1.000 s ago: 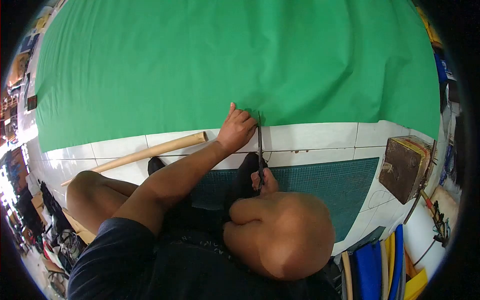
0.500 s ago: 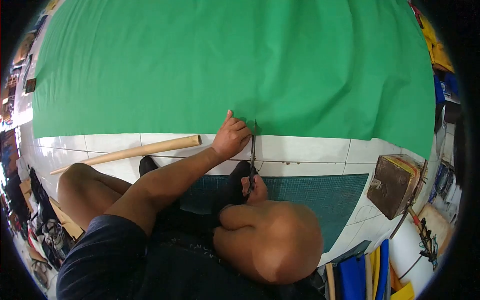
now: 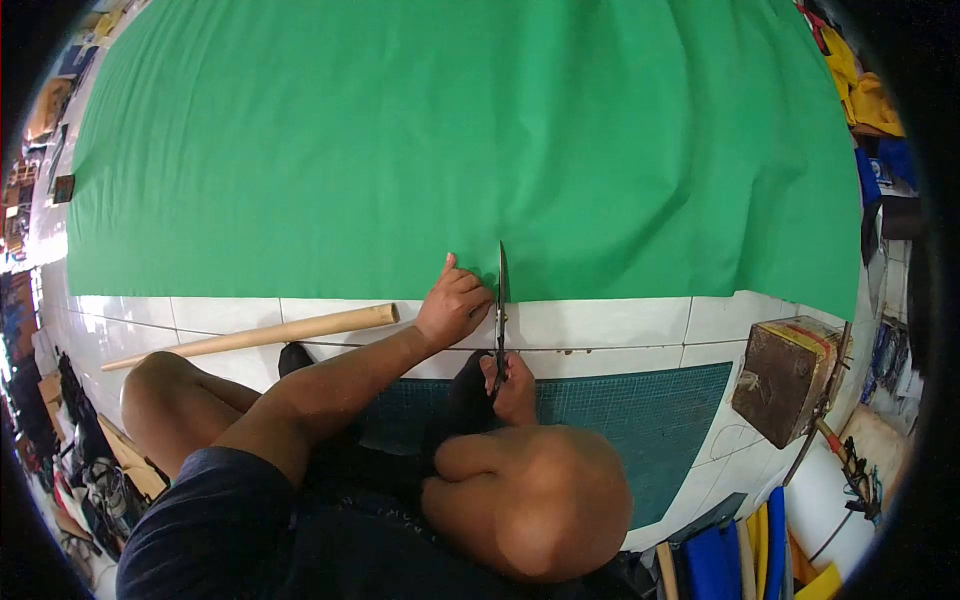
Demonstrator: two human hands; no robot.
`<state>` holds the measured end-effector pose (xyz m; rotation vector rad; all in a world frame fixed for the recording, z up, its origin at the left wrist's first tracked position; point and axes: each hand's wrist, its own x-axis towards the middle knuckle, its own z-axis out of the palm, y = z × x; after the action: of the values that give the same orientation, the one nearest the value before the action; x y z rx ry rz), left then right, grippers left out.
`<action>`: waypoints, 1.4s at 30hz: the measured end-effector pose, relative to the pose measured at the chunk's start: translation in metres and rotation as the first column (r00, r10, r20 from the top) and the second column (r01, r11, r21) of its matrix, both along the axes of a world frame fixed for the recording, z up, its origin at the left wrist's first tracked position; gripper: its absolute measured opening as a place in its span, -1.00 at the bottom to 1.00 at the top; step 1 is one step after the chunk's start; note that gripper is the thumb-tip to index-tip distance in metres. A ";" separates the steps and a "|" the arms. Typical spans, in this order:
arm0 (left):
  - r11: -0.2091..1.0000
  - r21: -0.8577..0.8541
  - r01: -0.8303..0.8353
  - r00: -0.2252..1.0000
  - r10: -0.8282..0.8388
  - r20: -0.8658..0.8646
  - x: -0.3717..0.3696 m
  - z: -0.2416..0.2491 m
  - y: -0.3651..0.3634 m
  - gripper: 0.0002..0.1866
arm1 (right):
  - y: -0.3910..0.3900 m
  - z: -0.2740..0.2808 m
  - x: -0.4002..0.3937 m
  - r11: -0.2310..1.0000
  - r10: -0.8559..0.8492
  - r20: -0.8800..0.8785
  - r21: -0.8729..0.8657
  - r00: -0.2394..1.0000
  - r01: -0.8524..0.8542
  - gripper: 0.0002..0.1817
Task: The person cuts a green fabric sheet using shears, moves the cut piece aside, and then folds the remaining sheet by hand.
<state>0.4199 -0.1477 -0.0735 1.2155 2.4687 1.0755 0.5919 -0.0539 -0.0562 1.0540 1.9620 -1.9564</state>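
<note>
Green cloth (image 3: 400, 160) covers the tiled floor (image 3: 610, 322). Left hand (image 3: 454, 308), fingers curled, meets its near edge, apparently for steadying; pinch unconfirmed. Right hand (image 3: 516, 392), closed round scissors (image 3: 501, 312), aligns blades across that edge.

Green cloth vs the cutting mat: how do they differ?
Color: the cloth is bright green; the mat is dark blue-green.
Surface: the cloth is plain; the mat has a printed grid.
Lie: the cloth has soft ripples, mostly toward the right; the mat looks flat.
Size: the cloth is much bigger than the visible part of the mat.
Shared: both are spread over the white tile floor.
</note>
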 end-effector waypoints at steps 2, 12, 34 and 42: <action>1.000 0.013 -0.001 1.000 0.001 0.003 -0.001 0.000 0.000 -0.92 | 0.004 -0.001 -0.003 1.000 0.009 0.025 -0.011 1.000 -0.009 -0.66; 0.999 0.038 -0.013 1.000 0.013 -0.002 0.001 -0.006 -0.001 -0.90 | 0.016 -0.013 -0.041 0.995 0.031 -0.095 0.099 0.995 -0.022 -0.63; 0.718 -0.623 0.309 0.910 -0.413 -0.025 0.022 0.028 -0.018 -0.39 | 0.027 -0.024 -0.086 0.981 0.056 -0.040 0.186 0.998 -0.048 -0.50; 0.684 -0.659 0.313 0.917 -0.399 0.022 0.025 0.036 -0.014 -0.31 | 0.033 -0.028 -0.123 0.965 0.061 -0.018 0.258 0.998 -0.054 -0.48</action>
<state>0.4453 -0.1621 -0.0373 1.4361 2.2187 -0.0010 0.4686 -0.0208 -0.0847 1.0185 2.2808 -1.7269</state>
